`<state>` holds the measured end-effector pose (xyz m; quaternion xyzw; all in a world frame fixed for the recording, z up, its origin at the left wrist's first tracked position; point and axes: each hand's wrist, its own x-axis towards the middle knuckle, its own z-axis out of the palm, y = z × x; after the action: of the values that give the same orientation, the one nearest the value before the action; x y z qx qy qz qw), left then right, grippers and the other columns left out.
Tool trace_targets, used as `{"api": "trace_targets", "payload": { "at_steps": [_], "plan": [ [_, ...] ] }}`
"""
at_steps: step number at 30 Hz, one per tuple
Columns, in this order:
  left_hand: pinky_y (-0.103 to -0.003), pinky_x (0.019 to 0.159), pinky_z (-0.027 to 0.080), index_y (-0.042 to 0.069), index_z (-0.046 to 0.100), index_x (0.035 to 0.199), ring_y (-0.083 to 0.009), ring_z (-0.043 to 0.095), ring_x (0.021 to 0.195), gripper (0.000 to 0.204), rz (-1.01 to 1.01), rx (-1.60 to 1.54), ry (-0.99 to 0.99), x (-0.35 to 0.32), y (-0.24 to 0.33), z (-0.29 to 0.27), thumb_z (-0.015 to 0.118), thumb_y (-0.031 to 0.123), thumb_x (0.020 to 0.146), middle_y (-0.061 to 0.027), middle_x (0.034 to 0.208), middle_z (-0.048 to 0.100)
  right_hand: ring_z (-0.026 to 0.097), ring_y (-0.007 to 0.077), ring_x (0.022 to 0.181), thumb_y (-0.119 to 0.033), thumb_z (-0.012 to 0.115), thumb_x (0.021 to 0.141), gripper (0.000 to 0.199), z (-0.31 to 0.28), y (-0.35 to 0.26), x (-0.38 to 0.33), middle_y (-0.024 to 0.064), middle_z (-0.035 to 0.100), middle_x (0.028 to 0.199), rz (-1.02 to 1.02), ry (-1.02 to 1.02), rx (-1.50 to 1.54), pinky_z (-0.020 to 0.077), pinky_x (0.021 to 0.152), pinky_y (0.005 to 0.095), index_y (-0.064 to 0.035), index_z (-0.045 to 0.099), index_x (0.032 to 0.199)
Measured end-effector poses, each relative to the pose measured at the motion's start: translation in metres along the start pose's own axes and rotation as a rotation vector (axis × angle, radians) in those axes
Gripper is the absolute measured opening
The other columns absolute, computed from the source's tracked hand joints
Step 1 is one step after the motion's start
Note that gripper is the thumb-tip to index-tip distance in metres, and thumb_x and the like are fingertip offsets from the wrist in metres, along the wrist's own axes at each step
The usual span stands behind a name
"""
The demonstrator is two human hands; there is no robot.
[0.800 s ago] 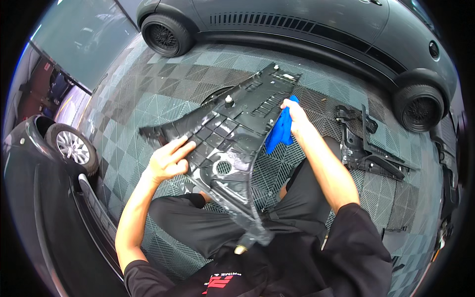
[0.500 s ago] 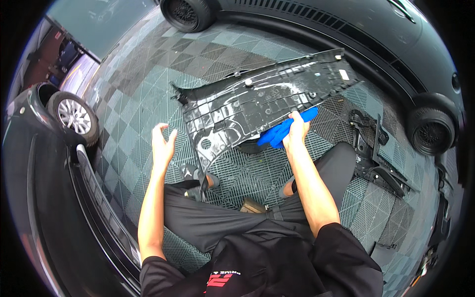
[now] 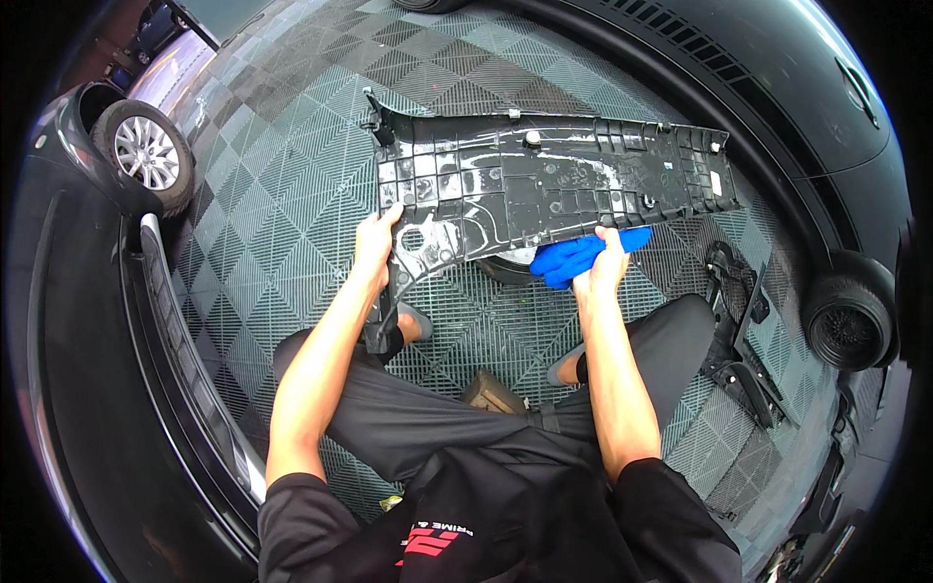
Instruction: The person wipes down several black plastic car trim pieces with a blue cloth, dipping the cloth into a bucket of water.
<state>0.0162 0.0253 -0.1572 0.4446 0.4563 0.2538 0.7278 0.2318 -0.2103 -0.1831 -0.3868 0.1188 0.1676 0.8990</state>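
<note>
A long black plastic car trim panel (image 3: pixel 544 185) is held up in front of me, its ribbed back side showing clips and a round hole near the left end. My left hand (image 3: pixel 374 245) grips its left edge, thumb on the ribbed face and the other fingers hidden behind. On the near edge, right of the middle, my right hand (image 3: pixel 604 267) is closed with its thumb on top. A bunched blue cloth (image 3: pixel 566 260) is in that same hand, against the panel's near edge. Beneath the panel, a round black object (image 3: pixel 505 270) with a pale top is partly covered.
More black trim parts (image 3: pixel 739 340) lie on the tiled grid floor (image 3: pixel 282 194) to my right. A black car (image 3: pixel 97 389) with a silver wheel (image 3: pixel 148 146) stands close on my left. Another dark car (image 3: pixel 758 107) is beyond the panel. A brown block (image 3: pixel 494 394) lies between my legs.
My left hand, apart from the panel before, has closed on its left edge. The panel has turned slightly clockwise, its right end lower in view. My right hand keeps its hold with the cloth.
</note>
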Motion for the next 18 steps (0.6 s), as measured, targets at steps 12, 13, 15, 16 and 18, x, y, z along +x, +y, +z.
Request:
{"api": "trace_targets", "payload": {
  "at_steps": [12, 13, 15, 16, 18],
  "plan": [
    [-0.037, 0.075, 0.061, -0.004, 0.063, 0.115, -0.0230, 0.072, 0.085, 0.037, -0.120, -0.092, -0.108, 0.047, -0.011, -0.013, 0.048, 0.028, 0.103, -0.0152, 0.103, 0.071, 0.064, 0.0340, 0.106, -0.020, 0.058, 0.087, 0.047, -0.034, -0.081, -0.062, 0.0176, 0.063, 0.120, 0.309, -0.122, -0.153, 0.0515, 0.096, 0.0485, 0.0023, 0.052, 0.128],
    [-0.038, 0.076, 0.061, -0.005, 0.062, 0.116, -0.0234, 0.072, 0.085, 0.038, -0.139, -0.118, -0.128, 0.051, -0.013, -0.018, 0.047, 0.028, 0.104, -0.0154, 0.104, 0.071, 0.062, 0.0342, 0.110, -0.023, 0.058, 0.087, 0.050, -0.034, -0.087, -0.068, 0.0174, 0.062, 0.124, 0.298, -0.136, -0.157, 0.0496, 0.099, 0.0489, 0.0014, 0.051, 0.130],
    [-0.038, 0.076, 0.061, -0.005, 0.061, 0.116, -0.0238, 0.072, 0.086, 0.038, -0.125, -0.046, -0.117, 0.060, -0.018, -0.022, 0.047, 0.028, 0.104, -0.0158, 0.104, 0.071, 0.060, 0.0339, 0.116, -0.033, 0.060, 0.091, 0.058, -0.028, -0.100, -0.074, 0.0165, 0.060, 0.131, 0.245, -0.156, -0.162, 0.0455, 0.105, 0.0488, -0.0002, 0.048, 0.137],
    [-0.038, 0.076, 0.061, -0.005, 0.061, 0.116, -0.0238, 0.072, 0.085, 0.039, -0.115, -0.012, -0.106, 0.064, -0.020, -0.024, 0.047, 0.029, 0.104, -0.0158, 0.104, 0.071, 0.058, 0.0340, 0.119, -0.035, 0.058, 0.093, 0.059, -0.019, -0.109, -0.078, 0.0173, 0.057, 0.134, 0.228, -0.180, -0.118, 0.0450, 0.105, 0.0491, -0.0001, 0.046, 0.139],
    [-0.037, 0.074, 0.061, -0.005, 0.063, 0.113, -0.0229, 0.071, 0.083, 0.039, -0.157, -0.003, -0.087, 0.064, -0.020, -0.020, 0.049, 0.031, 0.103, -0.0151, 0.102, 0.071, 0.053, 0.0355, 0.127, -0.050, 0.049, 0.099, 0.067, -0.009, -0.120, -0.075, 0.0182, 0.052, 0.142, 0.203, -0.232, -0.061, 0.0415, 0.108, 0.0509, -0.0011, 0.041, 0.145]
  ]
}}
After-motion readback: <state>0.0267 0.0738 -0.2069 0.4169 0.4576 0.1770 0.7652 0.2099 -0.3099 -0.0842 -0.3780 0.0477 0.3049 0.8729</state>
